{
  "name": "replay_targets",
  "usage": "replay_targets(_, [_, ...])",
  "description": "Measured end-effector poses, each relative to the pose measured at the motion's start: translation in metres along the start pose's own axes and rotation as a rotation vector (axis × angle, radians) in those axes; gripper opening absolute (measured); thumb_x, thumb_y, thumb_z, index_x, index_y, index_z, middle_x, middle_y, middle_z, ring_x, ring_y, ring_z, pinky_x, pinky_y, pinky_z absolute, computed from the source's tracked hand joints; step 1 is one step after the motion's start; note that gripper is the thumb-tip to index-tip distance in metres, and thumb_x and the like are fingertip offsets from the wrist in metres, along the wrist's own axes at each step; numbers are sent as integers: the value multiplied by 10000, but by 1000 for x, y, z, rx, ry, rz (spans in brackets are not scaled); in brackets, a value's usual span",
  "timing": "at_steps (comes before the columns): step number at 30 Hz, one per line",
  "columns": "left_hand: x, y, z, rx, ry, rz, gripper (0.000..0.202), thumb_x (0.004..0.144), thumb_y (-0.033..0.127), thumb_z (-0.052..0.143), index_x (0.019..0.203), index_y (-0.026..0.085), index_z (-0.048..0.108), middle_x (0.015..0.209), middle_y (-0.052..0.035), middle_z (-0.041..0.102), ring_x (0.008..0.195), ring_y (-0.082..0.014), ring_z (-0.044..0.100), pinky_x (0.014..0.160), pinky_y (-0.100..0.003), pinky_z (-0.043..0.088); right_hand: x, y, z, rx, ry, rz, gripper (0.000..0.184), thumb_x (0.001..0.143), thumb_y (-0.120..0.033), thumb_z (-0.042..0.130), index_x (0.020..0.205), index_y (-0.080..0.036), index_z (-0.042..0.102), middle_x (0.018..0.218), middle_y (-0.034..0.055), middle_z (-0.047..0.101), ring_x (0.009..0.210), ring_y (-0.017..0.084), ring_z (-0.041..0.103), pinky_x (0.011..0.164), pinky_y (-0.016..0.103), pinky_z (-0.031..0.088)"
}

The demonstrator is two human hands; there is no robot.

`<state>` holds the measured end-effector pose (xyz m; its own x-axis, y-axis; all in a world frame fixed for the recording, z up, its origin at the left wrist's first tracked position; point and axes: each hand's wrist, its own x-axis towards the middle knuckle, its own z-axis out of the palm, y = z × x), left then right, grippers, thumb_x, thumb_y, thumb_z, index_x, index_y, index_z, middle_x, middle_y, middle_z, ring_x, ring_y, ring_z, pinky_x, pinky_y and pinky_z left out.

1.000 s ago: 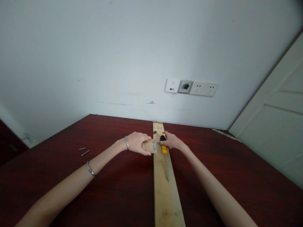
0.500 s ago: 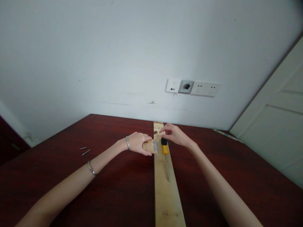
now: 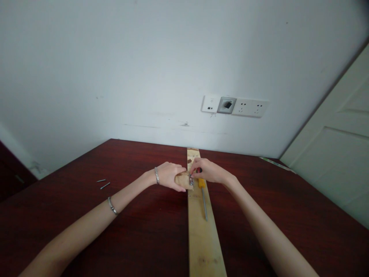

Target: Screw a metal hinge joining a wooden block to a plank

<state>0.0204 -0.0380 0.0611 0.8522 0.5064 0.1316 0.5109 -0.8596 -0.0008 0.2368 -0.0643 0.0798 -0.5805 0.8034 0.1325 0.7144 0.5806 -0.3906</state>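
My left hand (image 3: 170,175) is wrapped round a small wooden block (image 3: 182,180) at the left edge of a long wooden plank (image 3: 200,238). On the block's right end is a small metal bracket (image 3: 191,183). The fingers of my right hand (image 3: 210,171) are pinched together at the bracket's upper part; whatever lies between the fingertips is too small to make out. Under that hand a screwdriver (image 3: 201,183) with a yellow and black handle rests on the plank, its shaft pointing towards me. My right hand partly hides its handle.
Two screws or nails (image 3: 105,186) lie on the dark red table (image 3: 138,231) at the left. The plank's far end reaches the white wall (image 3: 161,77), which carries socket plates (image 3: 250,108). A thin strip (image 3: 276,164) lies at the back right, near a white door (image 3: 340,154).
My right hand has come down and left from above the screwdriver handle to the bracket, and its fingers have closed there. My left hand keeps hold of the block, nearly still.
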Motion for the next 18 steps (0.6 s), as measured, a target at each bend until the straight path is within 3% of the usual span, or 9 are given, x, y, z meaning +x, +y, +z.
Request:
replay_targets(13, [1, 1, 1, 32, 19, 21, 581, 653, 669, 633, 983, 192, 593, 891, -38, 668, 793, -213, 654, 654, -267, 481, 2, 0, 3, -40, 5, 35, 131, 763, -187, 625, 848, -188, 724, 920, 45, 632, 807, 149, 586, 739, 242, 418])
replay_targets(18, [1, 3, 0, 49, 14, 14, 600, 633, 667, 642, 977, 177, 601, 872, -47, 672, 770, -236, 658, 639, -294, 490, 2, -1, 5, -4, -13, 44, 127, 743, -169, 609, 825, -173, 706, 832, 32, 648, 732, 133, 577, 665, 221, 411])
